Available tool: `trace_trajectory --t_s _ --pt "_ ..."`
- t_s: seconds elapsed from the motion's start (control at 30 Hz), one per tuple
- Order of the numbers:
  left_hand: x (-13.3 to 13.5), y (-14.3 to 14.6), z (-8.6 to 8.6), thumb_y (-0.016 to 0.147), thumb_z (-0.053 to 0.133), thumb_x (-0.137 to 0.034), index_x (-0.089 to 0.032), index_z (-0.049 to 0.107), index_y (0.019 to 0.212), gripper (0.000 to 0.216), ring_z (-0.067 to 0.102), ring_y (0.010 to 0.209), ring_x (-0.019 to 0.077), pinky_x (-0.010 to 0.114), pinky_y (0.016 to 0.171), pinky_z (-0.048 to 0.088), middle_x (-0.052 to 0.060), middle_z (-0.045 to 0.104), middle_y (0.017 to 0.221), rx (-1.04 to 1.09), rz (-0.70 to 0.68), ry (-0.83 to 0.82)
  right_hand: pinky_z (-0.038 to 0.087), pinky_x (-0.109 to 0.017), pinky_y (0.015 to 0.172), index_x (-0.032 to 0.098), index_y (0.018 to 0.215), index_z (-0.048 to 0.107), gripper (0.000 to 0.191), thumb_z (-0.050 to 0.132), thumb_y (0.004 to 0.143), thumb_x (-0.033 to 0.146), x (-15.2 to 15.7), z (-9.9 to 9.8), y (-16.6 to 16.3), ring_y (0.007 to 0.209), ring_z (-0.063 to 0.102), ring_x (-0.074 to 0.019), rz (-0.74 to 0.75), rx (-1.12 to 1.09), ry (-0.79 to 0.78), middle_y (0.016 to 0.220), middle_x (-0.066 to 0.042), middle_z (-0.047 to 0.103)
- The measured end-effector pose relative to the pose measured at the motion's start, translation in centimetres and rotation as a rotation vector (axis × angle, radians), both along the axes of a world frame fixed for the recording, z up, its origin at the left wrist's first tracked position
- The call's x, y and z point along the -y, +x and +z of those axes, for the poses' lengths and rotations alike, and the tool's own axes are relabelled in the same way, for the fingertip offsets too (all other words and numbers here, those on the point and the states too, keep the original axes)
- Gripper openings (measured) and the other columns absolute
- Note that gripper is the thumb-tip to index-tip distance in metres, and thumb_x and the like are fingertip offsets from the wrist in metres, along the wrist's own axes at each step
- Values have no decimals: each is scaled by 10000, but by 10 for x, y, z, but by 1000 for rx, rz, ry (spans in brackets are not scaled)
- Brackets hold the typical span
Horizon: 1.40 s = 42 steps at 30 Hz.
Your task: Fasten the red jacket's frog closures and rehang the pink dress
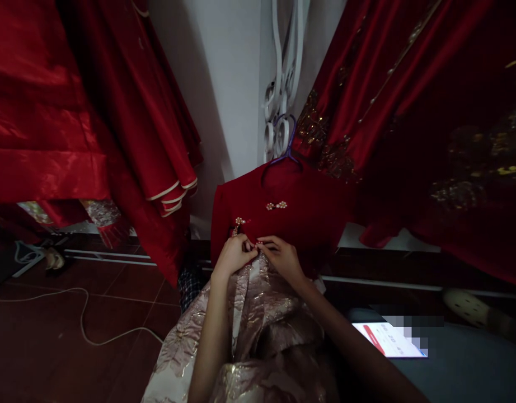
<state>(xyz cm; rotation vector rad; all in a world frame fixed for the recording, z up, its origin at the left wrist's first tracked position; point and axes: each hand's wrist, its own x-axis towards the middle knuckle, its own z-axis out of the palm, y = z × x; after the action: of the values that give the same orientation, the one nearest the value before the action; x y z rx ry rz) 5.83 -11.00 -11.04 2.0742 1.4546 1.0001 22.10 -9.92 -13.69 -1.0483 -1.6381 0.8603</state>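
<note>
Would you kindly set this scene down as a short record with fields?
left hand: left hand with fingertips pinched at the front opening of the red top
right hand: right hand pinching the same spot, fingertips meeting the left's
top: hung on a purple hanger, two pearl fastenings above the hands
below hands: pale gold brocade fabric, under both forearms
sides: red gowns hanging left and right
floor: white cable on dark tiles
lower right: lit screen
</note>
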Motion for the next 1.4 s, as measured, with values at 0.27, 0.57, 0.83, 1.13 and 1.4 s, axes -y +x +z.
trace_trajectory --t_s 0.27,0.57,0.83,1.13,1.4 --pt "-1 -2 0 687 576 -179 -153 606 729 58 552 615 94 188 591 412 -3 623 693 96 -91 1 547 -281 705 195 932 651 221 583 768 326 0 2 1 789 658 -168 -18 26 27 946 -56 679" --pt "-2 -4 -1 747 570 -238 -153 621 787 107 579 657 102 202 617 437 20 654 761 105 -94 -30 558 -252 615 204 937 663 247 551 785 364 -4 10 11 722 666 -153 24 76 4 968 -56 667" --pt "-1 -18 -3 698 649 -269 -178 606 768 122 573 618 99 203 587 423 1 651 746 56 3 -26 452 -181 393 193 987 649 308 527 790 397 -8 34 41 483 600 -107 -65 139 15 756 -40 674" --pt "-4 -1 -3 653 694 -329 -177 567 726 211 558 594 103 197 551 391 -7 627 702 41 12 -35 441 -204 502 220 943 669 241 529 791 344 -8 30 34 526 579 -102 -53 270 84 731 -12 681" --pt "-4 2 -2 698 656 -305 -182 573 740 154 573 644 123 208 576 394 13 629 740 -46 18 -20 490 -244 652 222 925 668 208 531 783 291 -11 27 39 726 638 -142 -21 262 83 802 -19 691"
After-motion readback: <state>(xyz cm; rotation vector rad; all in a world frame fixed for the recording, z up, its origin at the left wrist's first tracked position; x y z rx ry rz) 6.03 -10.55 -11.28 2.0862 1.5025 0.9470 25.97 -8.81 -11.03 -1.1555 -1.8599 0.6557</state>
